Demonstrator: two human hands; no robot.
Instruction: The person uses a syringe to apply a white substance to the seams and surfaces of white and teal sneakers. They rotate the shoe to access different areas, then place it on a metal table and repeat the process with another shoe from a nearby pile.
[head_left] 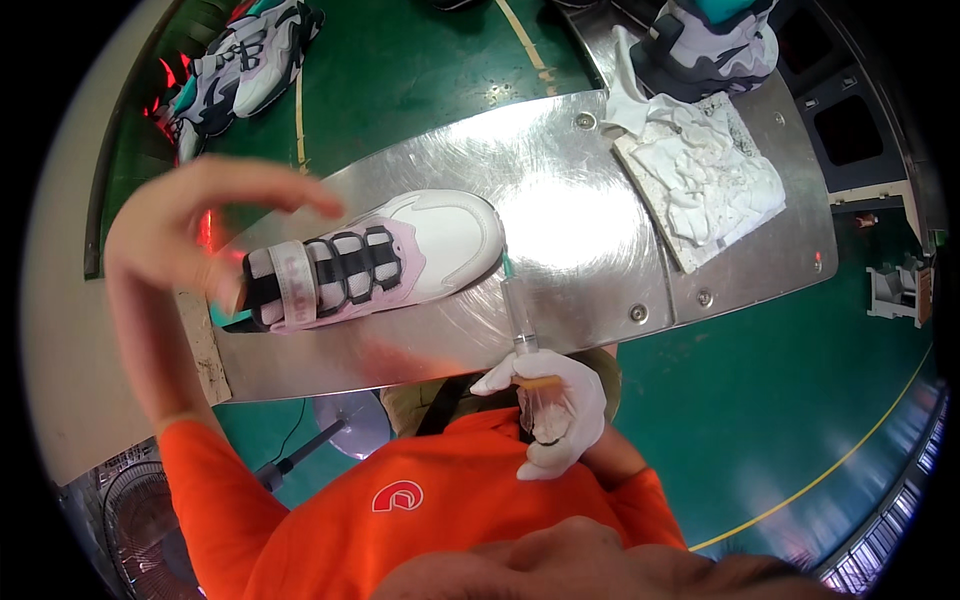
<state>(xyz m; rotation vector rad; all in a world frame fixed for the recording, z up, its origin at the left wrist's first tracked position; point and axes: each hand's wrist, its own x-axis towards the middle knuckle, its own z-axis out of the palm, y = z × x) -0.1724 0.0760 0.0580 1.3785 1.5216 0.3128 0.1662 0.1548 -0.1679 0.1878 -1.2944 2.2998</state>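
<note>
A sneaker (447,243) in white, pale pink and black lies across the metal work surface, its toe pointing right. My bare left hand (175,225) is over its heel end, slightly blurred, with thumb and fingers spread apart and nothing between them. I cannot tell whether the thumb touches the shoe. My right hand (580,405), in a white glove, is curled around a clear syringe (518,312) at the surface's near edge. The syringe points away from me, and its green tip is beside the shoe's toe. Part of its barrel is hidden in the glove.
A crumpled white cloth (700,185) lies on a pad on the metal work surface (580,215) at the right. Another sneaker (715,45) stands behind it. More sneakers (245,70) sit on the green surface (400,75) at the far left. A stool (352,425) is below the near edge.
</note>
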